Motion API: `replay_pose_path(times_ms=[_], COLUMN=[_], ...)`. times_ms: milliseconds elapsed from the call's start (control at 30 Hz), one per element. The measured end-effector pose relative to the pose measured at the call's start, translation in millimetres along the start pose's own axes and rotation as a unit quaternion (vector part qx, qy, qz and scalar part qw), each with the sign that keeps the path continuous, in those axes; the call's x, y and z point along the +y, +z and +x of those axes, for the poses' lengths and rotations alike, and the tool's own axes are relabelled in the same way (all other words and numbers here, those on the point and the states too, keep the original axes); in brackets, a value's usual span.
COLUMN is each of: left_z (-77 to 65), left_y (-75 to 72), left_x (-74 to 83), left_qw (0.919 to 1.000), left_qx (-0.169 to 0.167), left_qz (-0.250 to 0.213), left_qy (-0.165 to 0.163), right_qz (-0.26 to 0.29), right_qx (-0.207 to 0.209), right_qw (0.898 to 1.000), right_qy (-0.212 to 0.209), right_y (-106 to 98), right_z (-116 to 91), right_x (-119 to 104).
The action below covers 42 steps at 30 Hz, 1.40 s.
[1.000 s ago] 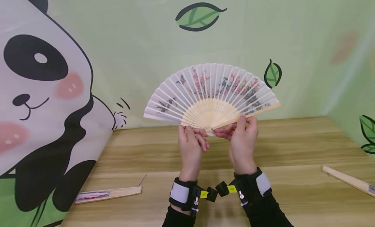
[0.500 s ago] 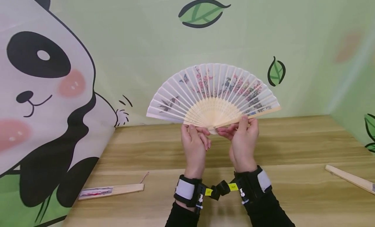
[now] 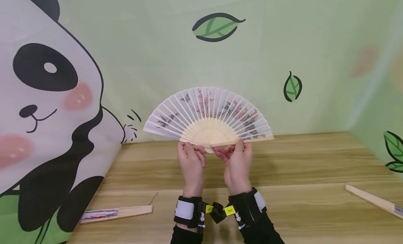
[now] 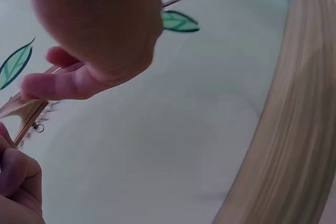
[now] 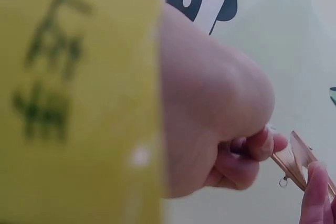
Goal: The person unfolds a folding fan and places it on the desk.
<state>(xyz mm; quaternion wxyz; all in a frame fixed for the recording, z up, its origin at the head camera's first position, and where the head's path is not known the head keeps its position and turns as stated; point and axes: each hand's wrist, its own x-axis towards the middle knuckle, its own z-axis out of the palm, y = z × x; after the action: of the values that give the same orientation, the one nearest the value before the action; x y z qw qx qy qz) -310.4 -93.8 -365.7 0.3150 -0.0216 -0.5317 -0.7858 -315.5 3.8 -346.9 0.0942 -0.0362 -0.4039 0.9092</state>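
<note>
Fan point(image 3: 209, 114) spread wide; we pinch its lower edges with left hand point(image 3: 191, 167) and right hand point(image 3: 238, 164), fingers curled. Folded fan point(image 3: 132, 212) lies left of our left hand.

no text is surely legible; the yellow wrist label point(image 5: 100, 93) perhaps bears handwriting
</note>
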Motion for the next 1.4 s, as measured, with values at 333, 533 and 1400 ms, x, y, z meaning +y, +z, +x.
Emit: replay_pose_path(times_ms=[333, 533, 1400], left_z=[17.7, 27.9, 51.3], left_y=[-48.2, -96.0, -208.6], left_x=[14.3, 17.7, 27.1], left_qw=[0.9992, 0.9959, 0.9521], left_qx=[-0.001, 0.003, 0.109], left_qz=[0.037, 0.064, 0.175], left_qy=[-0.013, -0.063, -0.226], right_qz=[0.02, -0.001, -0.052], right_qx=[-0.01, -0.014, -0.022], right_qw=[0.998, 0.995, 0.968], right_qy=[0.054, 0.103, 0.244], right_y=[23, 36, 28], right_z=[-6, -9, -9], right_x=[35, 66, 147])
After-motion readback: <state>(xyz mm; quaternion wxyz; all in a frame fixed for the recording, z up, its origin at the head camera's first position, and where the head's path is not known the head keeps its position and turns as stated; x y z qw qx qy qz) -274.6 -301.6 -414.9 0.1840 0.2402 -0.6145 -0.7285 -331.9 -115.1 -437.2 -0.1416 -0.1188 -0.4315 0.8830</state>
